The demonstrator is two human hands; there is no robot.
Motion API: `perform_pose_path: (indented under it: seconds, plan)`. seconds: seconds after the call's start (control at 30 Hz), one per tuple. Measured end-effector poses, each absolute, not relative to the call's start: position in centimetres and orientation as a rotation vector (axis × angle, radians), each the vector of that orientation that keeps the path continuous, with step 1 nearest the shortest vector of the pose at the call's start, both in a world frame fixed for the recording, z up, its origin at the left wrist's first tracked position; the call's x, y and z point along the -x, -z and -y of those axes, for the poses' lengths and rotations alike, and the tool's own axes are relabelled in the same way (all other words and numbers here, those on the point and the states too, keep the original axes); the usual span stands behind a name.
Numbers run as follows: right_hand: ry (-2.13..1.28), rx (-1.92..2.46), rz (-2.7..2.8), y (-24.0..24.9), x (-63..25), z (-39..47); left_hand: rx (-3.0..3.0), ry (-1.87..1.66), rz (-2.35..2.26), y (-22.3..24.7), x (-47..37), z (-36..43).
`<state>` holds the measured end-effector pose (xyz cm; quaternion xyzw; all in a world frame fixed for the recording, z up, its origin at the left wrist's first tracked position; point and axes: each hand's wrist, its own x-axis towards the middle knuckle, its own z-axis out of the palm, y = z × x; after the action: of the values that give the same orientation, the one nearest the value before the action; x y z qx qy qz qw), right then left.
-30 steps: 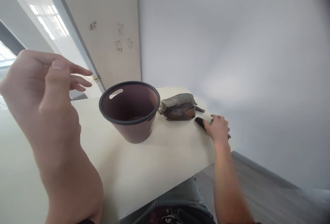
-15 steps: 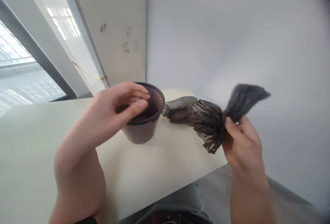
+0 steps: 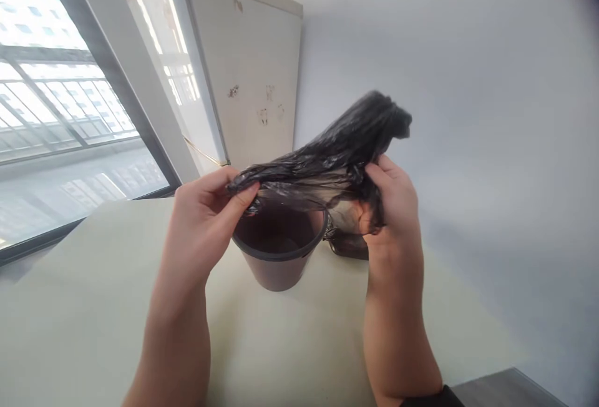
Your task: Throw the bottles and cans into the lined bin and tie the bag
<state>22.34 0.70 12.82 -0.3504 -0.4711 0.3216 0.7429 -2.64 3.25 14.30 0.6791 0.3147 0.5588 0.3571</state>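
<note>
A thin black plastic bag (image 3: pixel 322 154) is stretched between my two hands, above the rim of a brown trash bin (image 3: pixel 276 273). My left hand (image 3: pixel 206 210) pinches one edge of the bag between thumb and fingers. The bunched other part is gripped by my right hand (image 3: pixel 390 195), and loose plastic flares up beyond it. The bin stands upright on the pale table, with its dark mouth partly covered by the bag. Behind my right hand lies a bundle in dark translucent plastic (image 3: pixel 349 245), mostly hidden.
The pale table (image 3: pixel 290 338) spreads out under the bin. A white fridge (image 3: pixel 248 70) with worn marks stands behind it, against the grey-white wall (image 3: pixel 444 82). To the left is a window (image 3: pixel 60 101) with a railing outside.
My left hand has taken hold of the bag's edge, and the bag is now drawn out sideways. My right hand has moved left and up with it. The view has shifted, showing more fridge.
</note>
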Motion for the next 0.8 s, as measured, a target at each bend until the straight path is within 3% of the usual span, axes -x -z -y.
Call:
perform_pose_path:
  seconds: [0.3, 0.53, 0.6, 0.73, 0.8]
  plan:
    - [-0.739, 0.891, 0.811, -13.4, -23.9, 0.3, -1.247, -1.67, -0.608, -14.1, 3.8, -5.1]
    - [-0.737, 0.812, 1.061, -13.2, -23.9, 0.6, -1.011, -1.876, -0.56, -14.2, 3.5, -5.3]
    - [-0.572, 0.848, 1.08, -12.8, -23.7, 0.4, -1.058, -1.863, -0.55, -14.4, 3.4, -4.9]
    - [0.085, 0.888, 1.012, -12.6, -22.2, 1.6, -1.235, -1.879, -0.567, -14.4, 2.8, -4.0]
    - [0.196, 0.825, 1.087, -12.9, -20.6, 2.8, -1.278, -1.897, -0.597, -14.4, 2.2, -3.4]
